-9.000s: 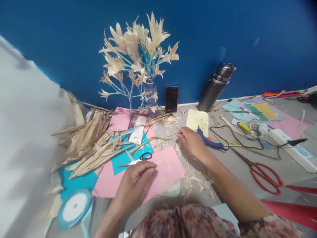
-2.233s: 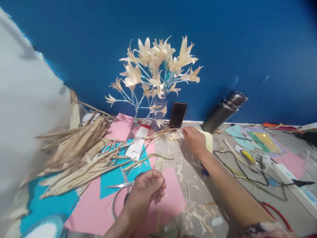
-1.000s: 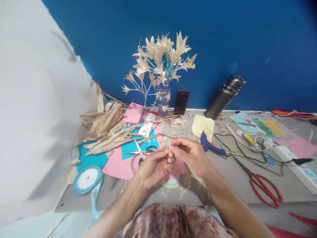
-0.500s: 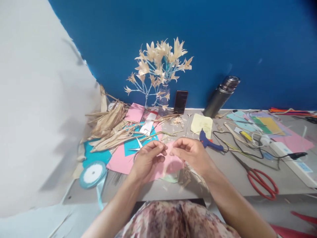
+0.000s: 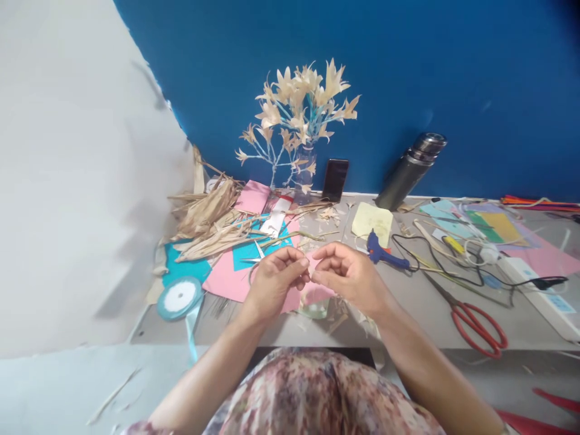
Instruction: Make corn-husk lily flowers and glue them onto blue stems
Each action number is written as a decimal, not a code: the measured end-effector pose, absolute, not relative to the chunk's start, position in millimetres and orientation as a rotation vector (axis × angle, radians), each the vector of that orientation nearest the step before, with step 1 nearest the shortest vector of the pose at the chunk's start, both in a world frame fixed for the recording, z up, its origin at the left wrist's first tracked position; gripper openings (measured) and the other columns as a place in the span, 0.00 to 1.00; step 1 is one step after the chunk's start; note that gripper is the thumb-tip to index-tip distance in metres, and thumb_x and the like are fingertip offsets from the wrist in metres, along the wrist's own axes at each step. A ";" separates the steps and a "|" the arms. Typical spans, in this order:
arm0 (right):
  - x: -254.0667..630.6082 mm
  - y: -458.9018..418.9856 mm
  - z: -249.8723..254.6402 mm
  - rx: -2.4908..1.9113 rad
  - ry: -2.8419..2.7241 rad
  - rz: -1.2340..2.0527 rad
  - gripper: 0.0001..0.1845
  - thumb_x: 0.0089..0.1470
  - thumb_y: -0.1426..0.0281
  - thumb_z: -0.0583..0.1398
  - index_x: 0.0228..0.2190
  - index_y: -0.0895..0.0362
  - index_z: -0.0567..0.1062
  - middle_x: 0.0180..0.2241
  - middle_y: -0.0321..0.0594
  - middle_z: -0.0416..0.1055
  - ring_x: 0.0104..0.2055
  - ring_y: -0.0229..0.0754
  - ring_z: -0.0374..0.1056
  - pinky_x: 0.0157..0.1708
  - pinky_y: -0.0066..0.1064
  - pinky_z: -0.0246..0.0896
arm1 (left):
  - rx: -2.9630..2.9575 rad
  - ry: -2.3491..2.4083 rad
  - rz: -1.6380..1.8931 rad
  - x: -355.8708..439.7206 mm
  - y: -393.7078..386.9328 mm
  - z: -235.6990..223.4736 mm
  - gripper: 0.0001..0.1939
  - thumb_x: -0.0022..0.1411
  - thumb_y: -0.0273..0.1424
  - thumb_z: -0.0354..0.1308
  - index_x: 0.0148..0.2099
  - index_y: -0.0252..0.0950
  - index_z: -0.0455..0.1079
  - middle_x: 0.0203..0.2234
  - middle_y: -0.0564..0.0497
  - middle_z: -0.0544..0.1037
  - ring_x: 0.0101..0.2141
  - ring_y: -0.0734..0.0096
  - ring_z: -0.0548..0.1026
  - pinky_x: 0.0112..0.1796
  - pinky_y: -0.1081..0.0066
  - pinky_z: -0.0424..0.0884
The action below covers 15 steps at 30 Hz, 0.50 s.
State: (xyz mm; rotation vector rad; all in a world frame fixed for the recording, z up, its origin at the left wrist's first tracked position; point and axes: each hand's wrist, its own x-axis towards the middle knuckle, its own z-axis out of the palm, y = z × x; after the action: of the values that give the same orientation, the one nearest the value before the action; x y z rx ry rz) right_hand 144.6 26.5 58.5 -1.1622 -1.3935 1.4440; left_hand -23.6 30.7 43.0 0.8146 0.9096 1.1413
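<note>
My left hand (image 5: pixel 274 281) and my right hand (image 5: pixel 347 275) meet above the pink paper (image 5: pixel 229 283), fingertips pinched together on a tiny pale piece I cannot make out. Small scissors (image 5: pixel 255 257) lie just behind my left hand on the teal paper (image 5: pixel 247 251). A blue glue gun (image 5: pixel 379 252) rests right of my right hand. Dried husk strips (image 5: pixel 206 220) are heaped at the back left.
A vase of husk flowers (image 5: pixel 301 112), a dark phone (image 5: pixel 335 179) and a steel flask (image 5: pixel 410 169) stand against the blue wall. Red scissors (image 5: pixel 475 317), black cables (image 5: pixel 453 260), a white power strip (image 5: pixel 539 287) and coloured sheets (image 5: pixel 487 223) crowd the right. A teal ribbon roll (image 5: pixel 180 297) sits near the left edge.
My right hand came back from the far husk scraps and joined my left hand in front of me. Both hands now pinch closer together than half a second ago.
</note>
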 end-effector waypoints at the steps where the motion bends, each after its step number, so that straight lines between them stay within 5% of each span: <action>1: 146.1 26.6 58.4 -1.152 -1.385 1.470 0.15 0.48 0.68 0.68 0.39 0.56 0.75 0.26 0.34 0.77 0.25 0.37 0.72 0.23 0.25 0.62 | 0.807 0.903 1.132 -23.0 30.7 43.2 0.13 0.49 0.33 0.74 0.30 0.33 0.73 0.19 0.54 0.74 0.21 0.78 0.71 0.23 0.78 0.65; 5: 153.9 29.3 56.1 -1.116 -1.378 1.442 0.11 0.53 0.63 0.66 0.37 0.56 0.77 0.26 0.35 0.78 0.21 0.34 0.66 0.21 0.25 0.60 | 0.670 0.828 1.059 -22.3 32.2 44.6 0.15 0.47 0.32 0.75 0.29 0.32 0.72 0.19 0.53 0.75 0.20 0.78 0.71 0.24 0.78 0.67; 9: 156.9 31.2 49.9 -1.115 -1.455 1.259 0.08 0.53 0.64 0.67 0.33 0.56 0.79 0.29 0.38 0.79 0.29 0.38 0.72 0.30 0.29 0.67 | 0.534 0.786 1.029 -22.0 34.4 44.1 0.15 0.46 0.30 0.76 0.29 0.32 0.71 0.22 0.53 0.76 0.21 0.80 0.71 0.26 0.79 0.70; 15: 151.8 30.4 40.8 -1.166 -1.602 1.011 0.10 0.55 0.69 0.64 0.40 0.53 0.80 0.35 0.37 0.77 0.27 0.36 0.67 0.27 0.28 0.65 | 0.488 0.774 1.017 -19.3 36.4 40.0 0.14 0.47 0.29 0.75 0.29 0.31 0.72 0.21 0.54 0.74 0.22 0.80 0.71 0.25 0.79 0.70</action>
State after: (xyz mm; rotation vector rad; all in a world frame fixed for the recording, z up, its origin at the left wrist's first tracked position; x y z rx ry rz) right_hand 151.8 30.4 40.8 -1.1659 -1.6021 1.0111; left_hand -19.3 36.4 40.0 0.4884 0.7739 1.0169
